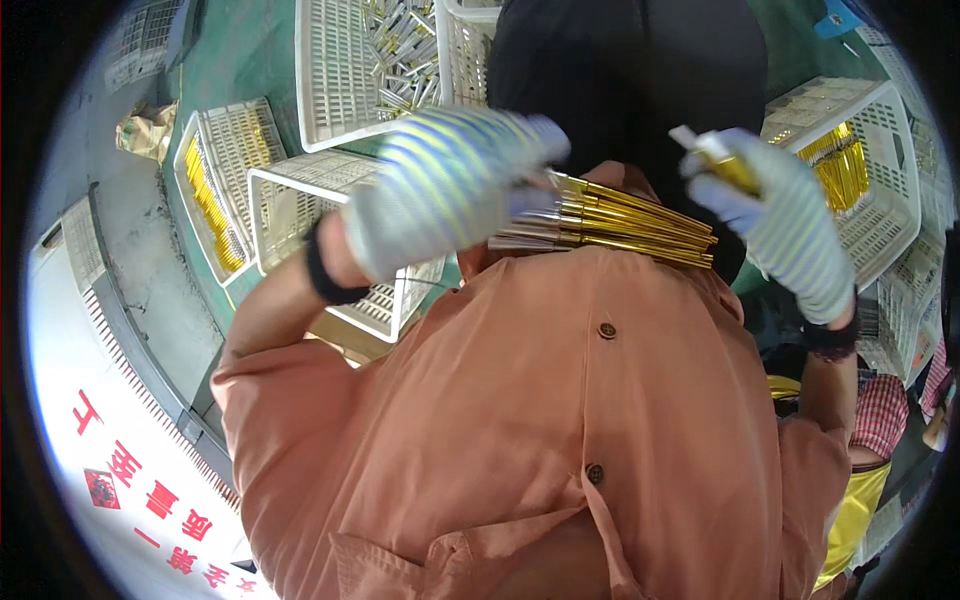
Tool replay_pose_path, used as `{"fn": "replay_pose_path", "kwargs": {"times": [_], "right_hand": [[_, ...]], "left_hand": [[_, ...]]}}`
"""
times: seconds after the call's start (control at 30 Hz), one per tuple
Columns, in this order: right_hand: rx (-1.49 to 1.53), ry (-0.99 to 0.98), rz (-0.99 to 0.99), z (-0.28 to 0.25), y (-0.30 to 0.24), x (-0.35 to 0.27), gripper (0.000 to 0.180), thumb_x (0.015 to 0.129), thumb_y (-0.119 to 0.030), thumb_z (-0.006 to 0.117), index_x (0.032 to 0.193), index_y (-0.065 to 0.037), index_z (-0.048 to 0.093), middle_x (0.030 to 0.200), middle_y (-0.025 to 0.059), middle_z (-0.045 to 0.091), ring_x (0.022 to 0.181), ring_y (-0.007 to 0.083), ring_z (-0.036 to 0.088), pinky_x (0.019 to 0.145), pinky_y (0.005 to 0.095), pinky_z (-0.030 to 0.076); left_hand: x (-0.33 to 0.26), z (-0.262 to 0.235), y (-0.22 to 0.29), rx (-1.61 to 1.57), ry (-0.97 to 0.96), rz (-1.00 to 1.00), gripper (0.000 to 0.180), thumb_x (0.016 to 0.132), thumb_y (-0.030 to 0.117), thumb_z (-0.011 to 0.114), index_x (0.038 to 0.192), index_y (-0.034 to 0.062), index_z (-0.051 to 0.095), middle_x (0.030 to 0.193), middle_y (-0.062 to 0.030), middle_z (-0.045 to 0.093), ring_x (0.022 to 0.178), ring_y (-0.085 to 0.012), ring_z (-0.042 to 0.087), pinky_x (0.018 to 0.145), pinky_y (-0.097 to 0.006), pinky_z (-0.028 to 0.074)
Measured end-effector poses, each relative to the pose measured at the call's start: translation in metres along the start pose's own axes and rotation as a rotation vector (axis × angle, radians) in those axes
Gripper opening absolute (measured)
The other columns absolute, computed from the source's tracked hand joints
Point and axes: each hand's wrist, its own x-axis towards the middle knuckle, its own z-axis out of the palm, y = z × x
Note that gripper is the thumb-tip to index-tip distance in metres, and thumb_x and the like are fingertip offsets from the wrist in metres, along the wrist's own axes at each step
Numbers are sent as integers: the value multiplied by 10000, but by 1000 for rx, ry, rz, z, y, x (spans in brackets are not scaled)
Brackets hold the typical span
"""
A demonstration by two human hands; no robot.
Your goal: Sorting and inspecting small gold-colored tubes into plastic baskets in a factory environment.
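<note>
**Gathering gold tubes into a fanned bundle, one more in the other hand**

From the head camera, looking down my orange shirt: my left hand, in a striped knit glove, is closed around the butt ends of a bundle of gold tubes, which fan out to my right, lying level just above my chest; my right hand, gloved the same, pinches a single gold tube by its upper part, its pale tip pointing up and left, held a little above and to the right of the bundle's free ends, not touching them; I judge I am mid-collection, adding pieces one at a time to the handful; the next move, as I read it, calls for bringing the single tube down level with the others and sliding it in under my left thumb without loosening the fan.

My left forearm comes up from the lower left, elbow bent sharply, wrist banded in black; my right forearm rises steeply at the right edge, wrist cocked inward; white plastic crates stand on the green table beyond, one holding gold tubes, another silver ones.
</note>
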Motion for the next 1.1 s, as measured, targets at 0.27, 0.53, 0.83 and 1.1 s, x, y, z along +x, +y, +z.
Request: {"fn": "replay_pose_path", "kwargs": {"times": [0.27, 0.53, 0.83, 1.1], "right_hand": [[-306, 1, -228, 30, 5, 16, 278, 955, -176, 695, 1194, -34, 712, 1072, 178, 742, 989, 386, 708, 875, 425, 569], [-287, 104, -322, 38, 13, 29, 283, 966, -195, 700, 1206, -44, 711, 1080, 178, 750, 942, 396, 712, 812, 420, 576], [-163, 47, -257, 18, -18, 35, 246, 959, -208, 722, 1131, -33, 715, 826, 184, 672, 741, 359, 663, 688, 394, 521], [-368, -75, -440, 14, -17, 21, 306, 859, -197, 754, 1143, -84, 729, 951, 173, 738, 862, 379, 719, 757, 457, 582]], "left_hand": [[31, 31, -3, 274, -133, 195, 259, 843, 288, 785, 1013, 92, 774, 960, -122, 691, 954, -305, 664, 787, -442, 540], [15, 39, -12, 218, -69, 125, 218, 848, 236, 765, 1003, 85, 738, 895, -103, 633, 877, -317, 642, 756, -453, 515], [16, -6, -20, 160, 309, 281, 295, 855, 297, 796, 1090, 136, 718, 844, -48, 634, 778, -284, 672, 656, -393, 530], [8, -18, 3, 151, 173, 354, 351, 776, 254, 860, 1050, 91, 712, 841, -78, 695, 721, -294, 692, 640, -414, 528]]}}
